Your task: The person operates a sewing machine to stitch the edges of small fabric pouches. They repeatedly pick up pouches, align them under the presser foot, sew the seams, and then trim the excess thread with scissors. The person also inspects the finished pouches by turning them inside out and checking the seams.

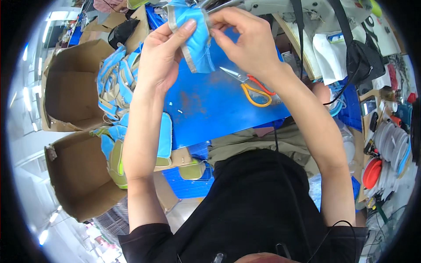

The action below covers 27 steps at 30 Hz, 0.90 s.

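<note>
My left hand (163, 52) grips a small blue fabric piece with beige trim (199, 46), its thumb lying on the front. At the right edge of that piece, my right hand (252, 41) pinches with thumb and forefinger; any thread between them is too small to make out. The fabric is held above the far part of a blue tabletop (206, 116). Below my right hand lies a pair of scissors (243, 79) with orange and red handles, blades pointing up and left.
A heap of blue and beige fabric pieces (115, 87) lies left of the tabletop. Beside it are two open cardboard boxes (72, 98). A pale machine body (280, 6) stands at the far edge. To the right are a black bag (366, 63) and stacked white rolls (389, 138).
</note>
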Tool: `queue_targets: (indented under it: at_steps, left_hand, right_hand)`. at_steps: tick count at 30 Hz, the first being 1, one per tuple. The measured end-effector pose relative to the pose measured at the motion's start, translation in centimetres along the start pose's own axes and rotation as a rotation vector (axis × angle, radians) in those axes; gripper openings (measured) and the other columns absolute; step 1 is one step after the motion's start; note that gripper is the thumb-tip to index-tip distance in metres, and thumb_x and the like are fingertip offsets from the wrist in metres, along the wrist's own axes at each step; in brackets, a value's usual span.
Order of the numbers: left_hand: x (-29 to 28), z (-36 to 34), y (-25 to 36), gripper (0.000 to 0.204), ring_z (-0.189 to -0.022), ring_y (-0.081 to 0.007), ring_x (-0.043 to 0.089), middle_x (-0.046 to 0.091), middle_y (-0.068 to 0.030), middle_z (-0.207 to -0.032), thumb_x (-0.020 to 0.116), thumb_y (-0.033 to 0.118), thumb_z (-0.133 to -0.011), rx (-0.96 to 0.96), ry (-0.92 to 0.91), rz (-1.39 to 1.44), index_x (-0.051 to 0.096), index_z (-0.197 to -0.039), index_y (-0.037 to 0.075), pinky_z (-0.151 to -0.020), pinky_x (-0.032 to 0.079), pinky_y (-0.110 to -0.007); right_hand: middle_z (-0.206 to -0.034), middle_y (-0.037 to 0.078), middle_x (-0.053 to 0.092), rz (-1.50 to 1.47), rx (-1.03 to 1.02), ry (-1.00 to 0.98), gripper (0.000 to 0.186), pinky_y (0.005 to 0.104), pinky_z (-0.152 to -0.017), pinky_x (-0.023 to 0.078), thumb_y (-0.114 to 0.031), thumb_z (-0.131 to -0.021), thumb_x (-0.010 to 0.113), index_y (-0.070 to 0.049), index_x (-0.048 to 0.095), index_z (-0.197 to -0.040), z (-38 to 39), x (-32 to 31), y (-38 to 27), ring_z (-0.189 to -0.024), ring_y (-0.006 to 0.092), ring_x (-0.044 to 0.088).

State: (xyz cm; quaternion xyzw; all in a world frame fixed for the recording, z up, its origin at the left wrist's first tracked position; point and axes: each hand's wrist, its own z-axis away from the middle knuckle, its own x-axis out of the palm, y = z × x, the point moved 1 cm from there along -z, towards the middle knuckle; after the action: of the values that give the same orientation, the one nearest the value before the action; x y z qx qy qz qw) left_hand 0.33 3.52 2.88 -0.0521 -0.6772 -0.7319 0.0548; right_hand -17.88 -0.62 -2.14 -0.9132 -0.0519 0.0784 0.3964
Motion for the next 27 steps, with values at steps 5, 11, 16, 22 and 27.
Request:
queue_targets:
  at_steps: [5, 11, 16, 22, 27]
  left_hand:
    - [1.0, 0.4, -0.8, 0.026, -0.089, -0.0118, 0.071, 0.076, -0.0067, -0.102, 0.079, 0.009, -0.09, 0.119, 0.107, -0.13, 0.073, -0.113, -0.001, -0.082, 0.057, -0.026]
    - [1.9, 0.6, -1.6, 0.024, -0.087, -0.0094, 0.069, 0.076, -0.007, -0.1, 0.081, 0.004, -0.087, 0.301, 0.204, -0.318, 0.075, -0.11, -0.001, -0.079, 0.056, -0.025]
    - [2.6, 0.7, -1.8, 0.024, -0.087, -0.009, 0.069, 0.076, -0.0067, -0.1, 0.081, 0.005, -0.087, 0.347, 0.254, -0.364, 0.074, -0.109, -0.001, -0.079, 0.056, -0.024]
    - [2.8, 0.6, -1.3, 0.026, -0.088, -0.0108, 0.071, 0.077, -0.0074, -0.1, 0.081, 0.006, -0.086, 0.264, 0.225, -0.331, 0.072, -0.109, -0.001, -0.08, 0.057, -0.026]
    - [2.0, -0.9, -0.3, 0.031, -0.087, -0.0114, 0.071, 0.076, -0.0084, -0.101, 0.081, 0.005, -0.085, 0.201, 0.184, -0.244, 0.069, -0.112, -0.001, -0.08, 0.058, -0.027]
  right_hand:
    - [-0.092, 0.008, 0.072, -0.014, 0.008, 0.016, 0.018, 0.0301, -0.071, 0.055, -0.004, -0.085, 0.072, -0.003, 0.073, -0.103, 0.6, -0.2, 0.8, -0.082, 0.019, 0.071]
    - [-0.096, 0.009, 0.073, -0.15, 0.077, 0.025, 0.02, 0.03, -0.073, 0.054, -0.007, -0.085, 0.072, -0.005, 0.075, -0.105, 1.1, -0.2, 1.3, -0.086, 0.0204, 0.071]
    - [-0.097, 0.007, 0.073, -0.19, 0.124, 0.042, 0.021, 0.0295, -0.074, 0.052, -0.009, -0.085, 0.075, -0.006, 0.076, -0.106, 1.7, 0.5, 1.5, -0.087, 0.0185, 0.069]
    - [-0.096, 0.008, 0.073, -0.236, 0.182, 0.089, 0.021, 0.0295, -0.073, 0.052, -0.005, -0.085, 0.075, -0.004, 0.076, -0.106, 2.1, 1.2, 1.7, -0.084, 0.0177, 0.067]
    - [-0.096, 0.009, 0.074, -0.287, 0.271, 0.175, 0.018, 0.0289, -0.075, 0.052, -0.004, -0.087, 0.074, -0.004, 0.076, -0.105, 2.0, 2.1, 1.5, -0.084, 0.0163, 0.067]
